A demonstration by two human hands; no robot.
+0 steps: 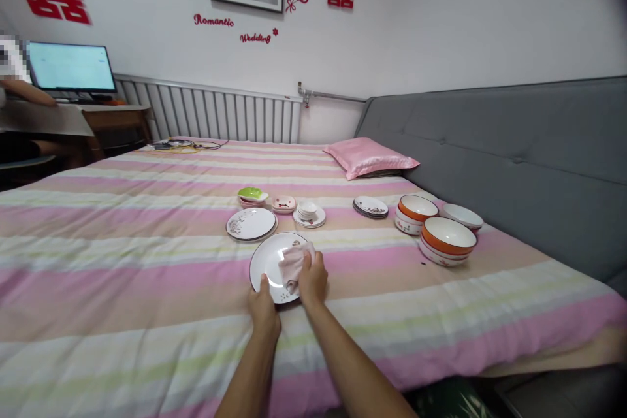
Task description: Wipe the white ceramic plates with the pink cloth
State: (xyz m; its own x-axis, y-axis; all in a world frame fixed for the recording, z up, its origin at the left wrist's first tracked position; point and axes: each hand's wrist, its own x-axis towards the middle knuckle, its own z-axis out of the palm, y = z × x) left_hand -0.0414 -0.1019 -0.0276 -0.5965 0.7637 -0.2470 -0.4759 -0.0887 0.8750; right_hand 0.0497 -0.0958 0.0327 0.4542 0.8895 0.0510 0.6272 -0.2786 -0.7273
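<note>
A white plate [268,261] with a dark rim and a small floral print is tilted up toward me above the bed. My left hand [264,307] grips its lower left edge, thumb on the upper face. My right hand [313,279] is closed on a pale pink cloth [294,261], which lies against the plate's right side. Just beyond is a stack of similar plates [251,223]. Behind that stand a green leaf-shaped dish [251,192] on pink dishes, a pink dish [284,202] and small white bowls [307,208] on saucers.
On the right are stacked orange-and-white bowls [449,238], another bowl stack [461,214] and small dark-rimmed plates [371,205]. A pink pillow [369,155] lies by the grey headboard [490,137]. Cables [189,145] lie at the far edge. Another person's arm [29,91] rests at a desk by a monitor [71,66].
</note>
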